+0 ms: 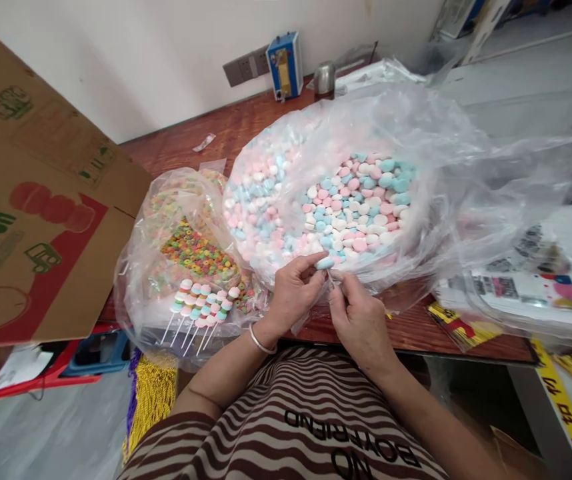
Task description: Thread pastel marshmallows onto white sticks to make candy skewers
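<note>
Left hand (pixel 293 290): thumb and fingers clamped on a pale blue candy (pixel 325 263), held at the near edge of the big clear bag (pixel 466 200). Right hand (pixel 361 323): fingertips pinched shut just under the candy on a thin stick (pixel 332 280), which is mostly hidden. The hands are close together, almost touching, above the front edge of the wooden surface (pixel 191 140). The big bag is open and full of pink, white and blue candies. To its left is a smaller bag of coloured rings (pixel 196 253), with a row of finished candy sticks (pixel 201 307) lying on its near side. A cardboard box (pixel 41 220) stands at far left. There is a bracelet (pixel 261 343) on the left wrist.
</note>
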A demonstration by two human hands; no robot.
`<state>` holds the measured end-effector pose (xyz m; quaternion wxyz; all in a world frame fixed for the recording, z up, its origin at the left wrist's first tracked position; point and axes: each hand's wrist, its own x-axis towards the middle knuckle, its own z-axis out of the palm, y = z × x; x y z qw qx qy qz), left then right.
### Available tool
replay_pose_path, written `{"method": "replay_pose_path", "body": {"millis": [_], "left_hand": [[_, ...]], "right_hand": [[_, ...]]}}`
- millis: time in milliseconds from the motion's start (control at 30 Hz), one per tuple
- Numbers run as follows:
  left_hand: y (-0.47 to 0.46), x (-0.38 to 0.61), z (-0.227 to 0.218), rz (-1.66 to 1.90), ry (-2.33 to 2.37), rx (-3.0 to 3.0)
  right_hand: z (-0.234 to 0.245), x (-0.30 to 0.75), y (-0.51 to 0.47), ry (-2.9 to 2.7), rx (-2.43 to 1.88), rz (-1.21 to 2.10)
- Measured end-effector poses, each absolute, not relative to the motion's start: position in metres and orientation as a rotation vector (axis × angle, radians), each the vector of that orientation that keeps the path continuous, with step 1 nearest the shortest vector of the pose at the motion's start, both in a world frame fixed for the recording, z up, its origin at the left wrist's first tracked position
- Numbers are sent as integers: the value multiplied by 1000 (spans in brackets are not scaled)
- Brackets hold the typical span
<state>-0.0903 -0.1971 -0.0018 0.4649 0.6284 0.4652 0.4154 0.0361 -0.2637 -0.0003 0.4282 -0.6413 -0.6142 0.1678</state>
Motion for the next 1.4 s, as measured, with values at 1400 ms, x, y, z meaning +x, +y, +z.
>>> {"method": "replay_pose_path", "body": {"millis": [1400], "left_hand": [[-169, -290, -4, 1043, 1476, 1002]], "right_hand": [[-10, -85, -204, -1678, -1156, 1285]]}}
